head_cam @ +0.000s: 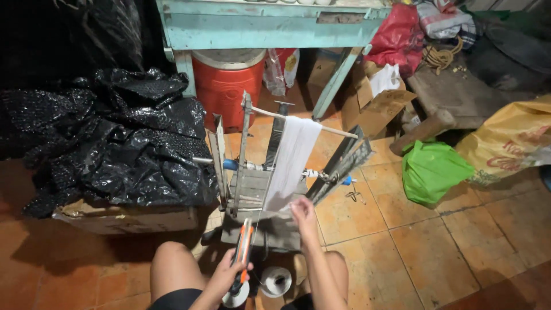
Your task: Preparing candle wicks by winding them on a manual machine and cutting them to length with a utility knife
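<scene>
I sit on the floor in front of a small wooden and metal winding frame (251,172). A band of white thread (294,155) hangs over its upper stick. My right hand (303,213) reaches up and touches the lower end of that white band. My left hand (227,276) grips an orange and grey handled tool (243,247) that carries a white spool at its lower end. A second white spool of thread (276,281) lies on the floor between my knees.
A heap of black plastic sheeting (115,138) lies on a cardboard box at the left. A red cooler (227,83) stands under a pale blue table (258,26). A green bag (430,169), a yellow sack (511,140) and cardboard boxes (379,103) sit at the right on orange tiles.
</scene>
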